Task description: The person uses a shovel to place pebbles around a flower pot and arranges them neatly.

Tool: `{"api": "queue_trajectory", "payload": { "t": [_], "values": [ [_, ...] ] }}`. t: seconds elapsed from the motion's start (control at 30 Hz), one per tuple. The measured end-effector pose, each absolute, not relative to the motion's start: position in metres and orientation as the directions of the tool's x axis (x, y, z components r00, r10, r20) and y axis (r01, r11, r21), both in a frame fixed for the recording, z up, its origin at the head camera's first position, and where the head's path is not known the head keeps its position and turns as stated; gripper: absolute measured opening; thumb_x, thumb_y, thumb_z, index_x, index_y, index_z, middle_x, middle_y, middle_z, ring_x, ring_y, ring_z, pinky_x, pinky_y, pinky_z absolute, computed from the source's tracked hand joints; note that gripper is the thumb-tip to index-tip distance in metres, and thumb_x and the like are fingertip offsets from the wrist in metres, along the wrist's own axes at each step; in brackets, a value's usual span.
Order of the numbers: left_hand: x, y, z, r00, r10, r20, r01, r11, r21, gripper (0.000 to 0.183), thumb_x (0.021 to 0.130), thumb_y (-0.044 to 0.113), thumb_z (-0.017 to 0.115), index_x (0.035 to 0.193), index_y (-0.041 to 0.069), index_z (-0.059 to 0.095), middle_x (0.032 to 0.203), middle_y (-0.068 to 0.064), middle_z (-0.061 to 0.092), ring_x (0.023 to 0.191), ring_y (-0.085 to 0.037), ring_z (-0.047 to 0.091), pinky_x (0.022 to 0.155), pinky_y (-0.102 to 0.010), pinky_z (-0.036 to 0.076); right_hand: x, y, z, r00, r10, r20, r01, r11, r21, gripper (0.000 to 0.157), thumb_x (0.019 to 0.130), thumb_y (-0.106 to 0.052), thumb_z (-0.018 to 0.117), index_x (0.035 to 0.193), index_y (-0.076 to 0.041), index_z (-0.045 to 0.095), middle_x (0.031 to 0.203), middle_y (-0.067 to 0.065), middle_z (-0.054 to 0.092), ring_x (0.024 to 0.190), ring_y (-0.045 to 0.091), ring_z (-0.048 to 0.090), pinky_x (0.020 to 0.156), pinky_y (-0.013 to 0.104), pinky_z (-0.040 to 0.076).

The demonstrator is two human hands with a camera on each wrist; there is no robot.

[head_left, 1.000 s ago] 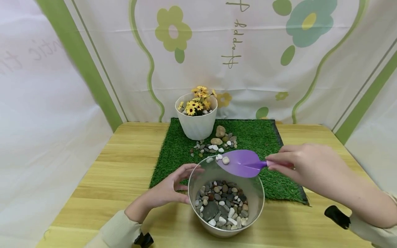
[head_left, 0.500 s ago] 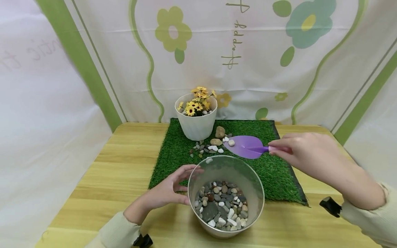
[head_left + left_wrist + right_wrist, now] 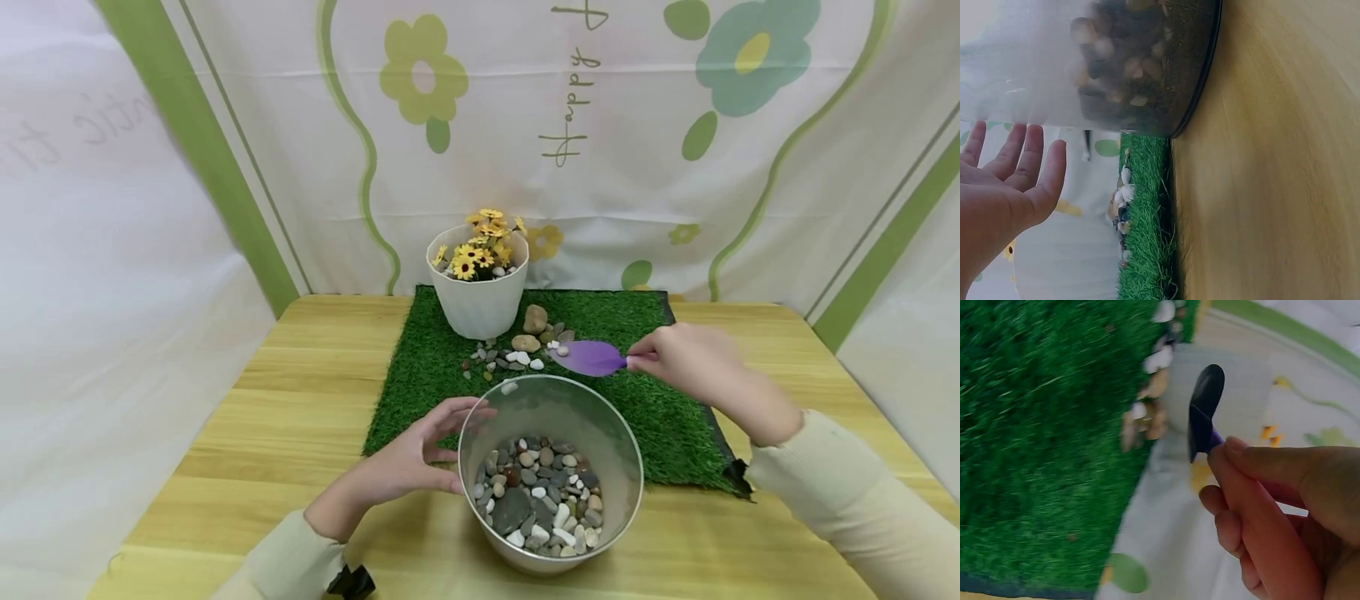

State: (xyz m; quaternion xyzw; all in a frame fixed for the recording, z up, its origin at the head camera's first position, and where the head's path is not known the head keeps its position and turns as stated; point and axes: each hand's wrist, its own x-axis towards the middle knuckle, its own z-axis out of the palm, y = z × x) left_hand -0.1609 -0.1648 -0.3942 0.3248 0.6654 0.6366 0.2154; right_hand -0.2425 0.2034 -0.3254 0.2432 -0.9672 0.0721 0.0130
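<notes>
A clear, wide-mouthed container [image 3: 626, 442] stands on the table with a layer of mixed pebbles [image 3: 540, 500] in its bottom. My left hand [image 3: 408, 458] rests against its left side, thumb and fingers spread; in the left wrist view, straight fingertips [image 3: 1032, 140] meet the clear wall [image 3: 1029, 87]. Beyond the far rim, my right hand [image 3: 690, 358] grips a small trowel with a purple blade [image 3: 596, 358] by its pink handle [image 3: 1266, 531]. Pale pebbles [image 3: 562, 350] show at the blade's tip, close over the grass mat.
A green artificial grass mat [image 3: 637, 317] lies behind the container on the wooden table [image 3: 300, 392]. On it stand a white pot [image 3: 480, 304] with yellow flowers [image 3: 480, 250], and loose pebbles [image 3: 498, 358] with larger tan stones [image 3: 535, 319]. A printed curtain [image 3: 487, 175] hangs behind.
My right hand has carried the trowel from above the container's far rim back toward the stones on the mat. My left hand has stayed at the container's side.
</notes>
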Motion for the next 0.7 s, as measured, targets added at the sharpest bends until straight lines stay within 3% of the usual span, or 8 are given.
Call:
{"api": "queue_trajectory", "payload": {
  "t": [0.27, 0.47, 0.7],
  "values": [
    [-0.160, -0.164, -0.394, -0.700, 0.704, 0.119, 0.152, -0.016, 0.988, 0.080, 0.079, 0.013, 0.074, 0.143, 0.021, 0.027, 0.148, -0.002, 0.031, 0.134, -0.021, 0.029, 0.097, -0.049, 0.040, -0.274, 0.207, -0.364, -0.892, -0.435, 0.124, -0.445, 0.893, -0.070, 0.019, 0.086, -0.024, 0.067, 0.099, -0.013, 0.074, 0.090, 0.005, 0.070, 0.069, 0.020, 0.065, 0.042, 0.030, 0.042],
    [-0.161, -0.164, -0.394, -0.694, 0.705, 0.146, 0.178, -0.028, 0.984, 0.079, 0.080, 0.011, 0.073, 0.144, 0.018, 0.026, 0.147, -0.004, 0.031, 0.133, -0.024, 0.029, 0.097, -0.048, 0.040, -0.277, 0.203, -0.369, -0.823, -0.490, 0.287, -0.492, 0.868, 0.071, 0.005, 0.081, -0.019, 0.072, 0.082, -0.015, 0.075, 0.068, 0.002, 0.064, 0.052, 0.017, 0.055, 0.038, 0.032, 0.038],
    [-0.162, -0.164, -0.395, -0.695, 0.707, 0.132, 0.157, -0.031, 0.987, 0.079, 0.080, 0.009, 0.073, 0.143, 0.018, 0.027, 0.148, -0.004, 0.031, 0.133, -0.025, 0.030, 0.097, -0.048, 0.040, -0.276, 0.214, -0.367, -0.784, -0.499, 0.370, -0.486, 0.863, 0.136, 0.004, 0.080, -0.017, 0.072, 0.078, -0.013, 0.073, 0.063, 0.002, 0.057, 0.053, 0.020, 0.052, 0.045, 0.035, 0.040]
  ]
}}
